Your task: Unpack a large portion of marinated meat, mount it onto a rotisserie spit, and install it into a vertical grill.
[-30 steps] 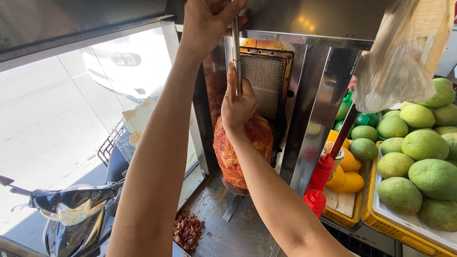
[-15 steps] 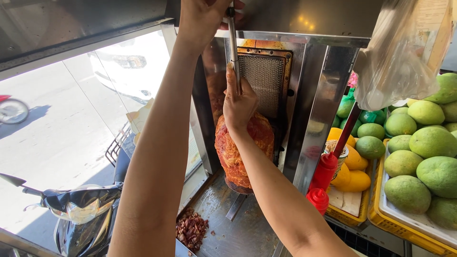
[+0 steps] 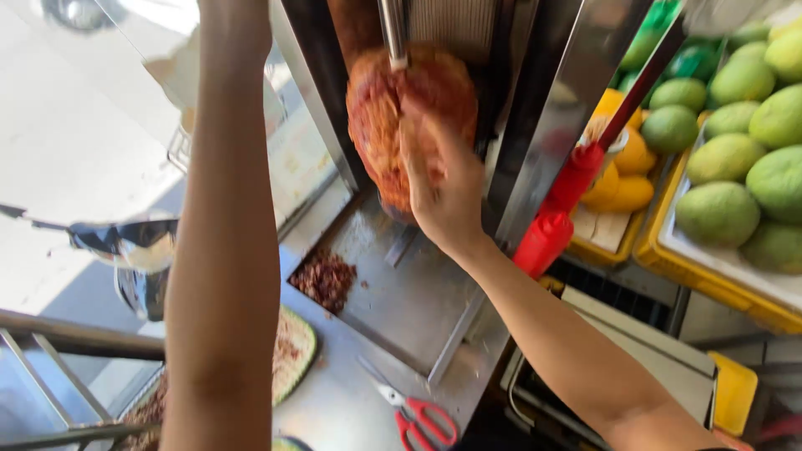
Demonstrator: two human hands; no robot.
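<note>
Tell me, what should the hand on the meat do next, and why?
Probably keep pressing the meat snug around the metal rod. The right hand lies flat on its side, and the lump looks bumpy and uneven. The left arm reaches up out of view.

The left forearm rises straight toward twelve o'clock, its hand out of view past the top edge. The right arm reaches in from five o'clock toward eleven; the right hand (image 3: 443, 179) is spread, palm forward, fingers (image 3: 411, 138) pointing up.
</note>
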